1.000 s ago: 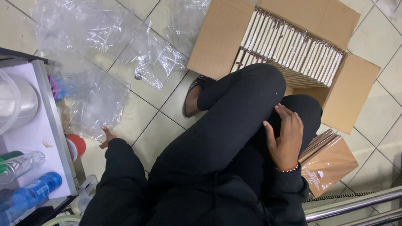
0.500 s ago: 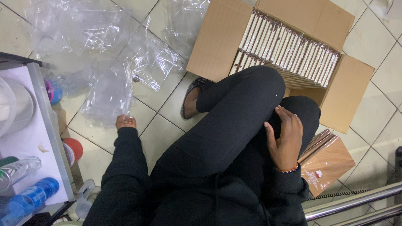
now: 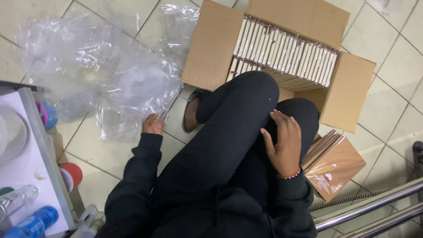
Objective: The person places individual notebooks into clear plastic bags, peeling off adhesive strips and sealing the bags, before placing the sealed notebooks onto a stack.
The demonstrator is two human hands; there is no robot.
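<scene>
Even, cool indoor light falls from overhead, with soft shadows only. The crumpled clear plastic sheets at the left hand catch bright white glare. The floor tiles give a dull sheen. Black clothing swallows detail. Focus is fair throughout, with slight softness toward the edges.

One open cardboard box, two rows of flat packs inside; one wrapped brown bundle; two plastic bottles; two steel rails.
</scene>
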